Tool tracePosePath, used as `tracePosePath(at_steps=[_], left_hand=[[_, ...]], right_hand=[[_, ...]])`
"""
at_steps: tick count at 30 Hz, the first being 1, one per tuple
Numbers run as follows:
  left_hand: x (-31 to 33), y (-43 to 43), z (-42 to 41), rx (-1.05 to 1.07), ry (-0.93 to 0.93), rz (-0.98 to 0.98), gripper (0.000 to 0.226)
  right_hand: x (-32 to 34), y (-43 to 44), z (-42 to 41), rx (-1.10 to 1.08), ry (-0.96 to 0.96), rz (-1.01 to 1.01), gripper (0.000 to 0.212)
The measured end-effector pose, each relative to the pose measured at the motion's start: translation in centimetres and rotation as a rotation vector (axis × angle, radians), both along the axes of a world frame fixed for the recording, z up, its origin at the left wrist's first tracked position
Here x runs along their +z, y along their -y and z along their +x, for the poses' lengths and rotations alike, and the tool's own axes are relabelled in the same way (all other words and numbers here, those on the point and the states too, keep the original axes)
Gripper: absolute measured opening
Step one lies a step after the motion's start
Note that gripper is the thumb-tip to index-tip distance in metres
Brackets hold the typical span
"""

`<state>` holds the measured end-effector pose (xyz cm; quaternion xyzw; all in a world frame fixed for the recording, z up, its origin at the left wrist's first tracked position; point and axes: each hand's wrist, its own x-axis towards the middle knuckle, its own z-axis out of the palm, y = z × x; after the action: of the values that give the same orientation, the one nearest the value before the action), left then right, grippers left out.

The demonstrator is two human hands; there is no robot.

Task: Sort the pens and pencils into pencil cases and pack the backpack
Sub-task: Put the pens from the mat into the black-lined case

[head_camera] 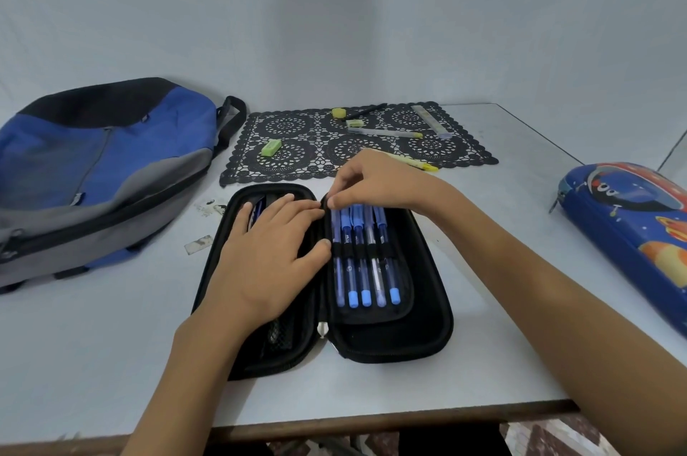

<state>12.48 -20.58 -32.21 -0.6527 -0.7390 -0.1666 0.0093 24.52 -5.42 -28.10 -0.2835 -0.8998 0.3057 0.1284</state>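
Observation:
A black pencil case (394, 340) lies open on the table in front of me. Its right half holds several blue pens (366, 262) under elastic loops. My left hand (267, 254) lies flat with straight fingers on the left half of the case. My right hand (375, 178) pinches the top end of the leftmost pen with curled fingers. On the black lace mat (297, 154) behind lie a yellow pen (416, 162), a clear pen (386, 132), a black pencil (366, 111), a green eraser (271, 147) and a yellow sharpener (339, 113).
A blue, grey and black backpack (100, 173) lies on the left of the table. A closed blue space-print pencil case (632, 232) sits at the right edge. A clear ruler case (431, 121) rests on the mat. Paper scraps (199, 243) lie left of the black case.

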Motion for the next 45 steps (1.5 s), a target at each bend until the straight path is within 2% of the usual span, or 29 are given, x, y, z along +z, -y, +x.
tracePosePath(at_steps=[4,13,16,19,25,27,29,32,34,36,39,42,45], left_hand=[[0.0,0.0,0.0,-0.003,0.003,0.001,0.082],[-0.1,0.0,0.0,0.0,0.004,0.003,0.081],[0.0,0.0,0.0,-0.003,0.008,-0.002,0.081],[0.0,0.1,0.0,-0.006,0.015,0.003,0.082],[0.1,0.2,0.0,-0.008,0.022,-0.002,0.082],[0.1,0.1,0.0,-0.009,0.027,0.003,0.082],[0.1,0.1,0.0,-0.013,0.032,0.009,0.081],[0.2,0.0,-0.1,-0.018,0.052,-0.008,0.078],[0.6,-0.1,-0.1,-0.012,0.146,-0.045,0.071],[1.9,-0.3,0.2,0.013,0.315,-0.078,0.069],[3.4,-0.6,1.1,0.067,0.534,-0.087,0.074],[3.4,-1.0,1.9,0.085,0.486,-0.048,0.093],[2.5,-1.2,2.1,0.091,0.48,0.042,0.079]], right_hand=[[-0.1,-0.2,0.1,-0.046,0.003,0.084,0.018],[-0.5,0.0,-0.4,-0.006,0.065,0.128,0.018],[-0.1,-0.1,-0.1,-0.009,0.078,0.109,0.029],[0.0,-0.4,0.4,-0.05,0.144,0.18,0.044],[-0.1,-0.5,0.2,-0.129,0.296,0.337,0.055],[-0.3,-0.7,0.3,-0.119,0.301,0.329,0.056],[-0.1,-0.9,0.7,-0.116,0.204,0.204,0.054],[0.6,-1.0,1.6,-0.161,-0.027,-0.158,0.046],[1.1,-1.3,2.1,-0.165,-0.156,-0.427,0.037],[1.4,-1.8,2.6,-0.111,-0.245,-0.622,0.021],[1.5,-1.9,3.0,0.013,-0.269,-0.725,0.023],[1.3,-1.4,3.1,0.097,-0.242,-0.762,0.025],[1.3,-2.4,3.3,0.049,-0.236,-0.677,0.025]])
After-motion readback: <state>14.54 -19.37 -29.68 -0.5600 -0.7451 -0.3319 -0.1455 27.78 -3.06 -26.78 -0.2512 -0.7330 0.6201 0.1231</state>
